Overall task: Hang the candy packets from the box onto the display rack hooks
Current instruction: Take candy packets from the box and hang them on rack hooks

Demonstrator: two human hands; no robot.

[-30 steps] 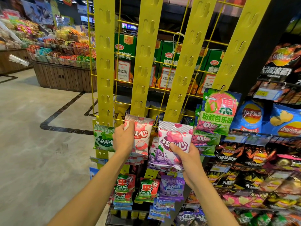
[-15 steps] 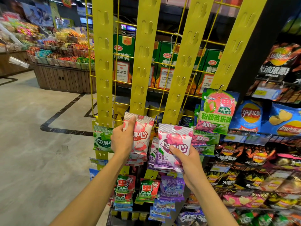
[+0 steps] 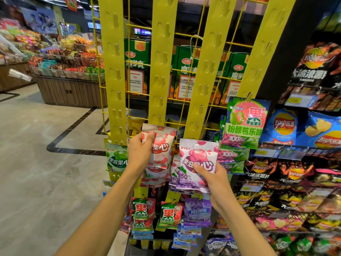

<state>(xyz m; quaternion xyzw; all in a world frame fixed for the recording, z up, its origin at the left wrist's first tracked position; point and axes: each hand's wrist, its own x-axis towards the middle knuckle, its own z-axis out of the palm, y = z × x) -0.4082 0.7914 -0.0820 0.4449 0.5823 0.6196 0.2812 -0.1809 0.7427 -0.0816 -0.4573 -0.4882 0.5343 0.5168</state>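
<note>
My left hand (image 3: 141, 151) grips a white and red candy packet (image 3: 162, 145) by its upper left corner, its top edge against the second yellow hook strip (image 3: 160, 74). My right hand (image 3: 215, 179) pinches a white and purple candy packet (image 3: 198, 159) from below, holding it in front of the third yellow strip (image 3: 204, 74). More packets of the same kinds hang behind both. A green packet (image 3: 116, 157) hangs on the first strip (image 3: 114, 74). A larger green and pink packet (image 3: 245, 122) hangs on the fourth strip (image 3: 265, 47). The box is out of view.
Upper hooks on all the yellow strips are bare. Small candy packets (image 3: 168, 213) hang lower on the rack. Chip bags (image 3: 284, 126) fill wire shelves at the right. Green cartons (image 3: 137, 69) stand behind the yellow wire grid. A wooden candy island (image 3: 70, 89) stands left across open floor.
Both hands have stayed at nearly the same spots on the rack. The left hand's fingers have shifted a little on the top corner of the red packet.
</note>
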